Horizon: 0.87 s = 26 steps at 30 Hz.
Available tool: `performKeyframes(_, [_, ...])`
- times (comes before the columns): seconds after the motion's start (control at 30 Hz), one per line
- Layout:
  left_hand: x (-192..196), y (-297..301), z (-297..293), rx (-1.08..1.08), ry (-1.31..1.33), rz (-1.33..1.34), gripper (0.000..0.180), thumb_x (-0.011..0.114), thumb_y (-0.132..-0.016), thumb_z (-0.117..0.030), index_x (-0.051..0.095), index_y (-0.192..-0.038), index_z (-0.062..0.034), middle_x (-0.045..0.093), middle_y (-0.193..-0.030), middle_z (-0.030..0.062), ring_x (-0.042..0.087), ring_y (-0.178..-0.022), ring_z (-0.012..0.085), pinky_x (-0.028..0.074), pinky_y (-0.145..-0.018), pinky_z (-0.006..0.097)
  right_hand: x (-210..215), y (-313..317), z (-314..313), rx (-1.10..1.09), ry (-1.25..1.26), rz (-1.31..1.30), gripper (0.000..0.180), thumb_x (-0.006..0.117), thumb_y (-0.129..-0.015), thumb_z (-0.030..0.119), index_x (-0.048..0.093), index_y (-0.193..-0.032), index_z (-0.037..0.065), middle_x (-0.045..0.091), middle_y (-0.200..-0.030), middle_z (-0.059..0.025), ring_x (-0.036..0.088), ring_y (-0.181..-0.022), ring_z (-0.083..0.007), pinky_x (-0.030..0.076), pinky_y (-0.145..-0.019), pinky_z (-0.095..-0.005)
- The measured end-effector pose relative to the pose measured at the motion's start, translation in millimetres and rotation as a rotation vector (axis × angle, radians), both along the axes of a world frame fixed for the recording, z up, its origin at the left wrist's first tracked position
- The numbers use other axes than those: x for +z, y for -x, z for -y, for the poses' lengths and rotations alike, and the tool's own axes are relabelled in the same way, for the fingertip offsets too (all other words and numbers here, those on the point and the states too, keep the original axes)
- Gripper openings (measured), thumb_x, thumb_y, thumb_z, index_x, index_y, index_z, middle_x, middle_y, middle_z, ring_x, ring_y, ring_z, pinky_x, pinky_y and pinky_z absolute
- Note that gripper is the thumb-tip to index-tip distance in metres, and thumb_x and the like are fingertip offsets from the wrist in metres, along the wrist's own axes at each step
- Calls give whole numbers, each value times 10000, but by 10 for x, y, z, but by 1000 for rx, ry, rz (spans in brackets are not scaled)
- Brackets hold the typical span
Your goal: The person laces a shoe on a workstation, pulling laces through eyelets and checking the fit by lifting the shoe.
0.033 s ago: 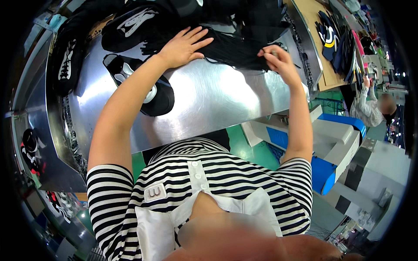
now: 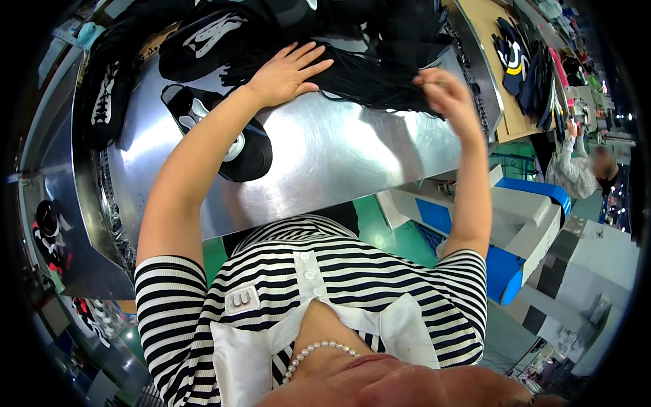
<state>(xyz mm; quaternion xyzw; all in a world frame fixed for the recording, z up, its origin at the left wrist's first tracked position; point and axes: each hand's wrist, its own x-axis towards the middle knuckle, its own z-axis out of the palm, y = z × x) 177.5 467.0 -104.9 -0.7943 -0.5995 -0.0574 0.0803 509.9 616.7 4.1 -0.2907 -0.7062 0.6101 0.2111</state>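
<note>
A bundle of long black laces [image 2: 369, 81] lies across the shiny metal table [image 2: 325, 156]. My left hand [image 2: 286, 76] rests flat on the bundle's left part, its fingers spread. At the right end, my right hand [image 2: 444, 95] has its fingertips pinched together beside the laces and is slightly blurred. What sits in that pinch is too small to make out. Under and beside my left forearm lies a black shoe upper [image 2: 254, 159] with grey-white parts, partly hidden by the arm. Another black upper with a white lacing area [image 2: 210, 34] lies behind it.
A black upper with white lacing [image 2: 103, 95] lies at the table's left edge. Dark pieces are piled on a tan board [image 2: 505, 102] at the right. A white and blue machine [image 2: 522, 203] stands right of me. Farther off, another person [image 2: 576, 166] works.
My right hand has moved a little to the right, and the right end of the laces has shifted with it. My left hand stays in place.
</note>
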Motion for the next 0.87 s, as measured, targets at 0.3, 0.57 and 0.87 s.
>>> performKeyframes(0.3, [142,-37,110,16,-38,-52,657,515,-970,-468,311,-1541,-217,286,-1596,97,238,-1482,271,183,-1218,450,1990,-2143,744,54,37,-1402,215,690,-777,-29,676,-881,158,587,-729,73,374,-570,-1,252,-513,-183])
performKeyframes(0.57, [1092,279,1780,281,-281,247,394,755,-788,-148,584,-1115,-8,593,-1095,175,578,-998,385,469,-863,441,277,-434,1588,-229,215,-212,185,576,-953,189,567,-1092,67,566,-788,22,434,-582,-45,346,-493,-188])
performKeyframes(0.87, [666,582,2855,767,484,1046,420,704,-904,-255,605,-1238,-21,682,-947,140,628,-888,228,493,-802,324,-832,1975,2637,254,427,-193,150,612,-971,222,587,-931,80,555,-676,22,488,-535,-49,391,-492,-212])
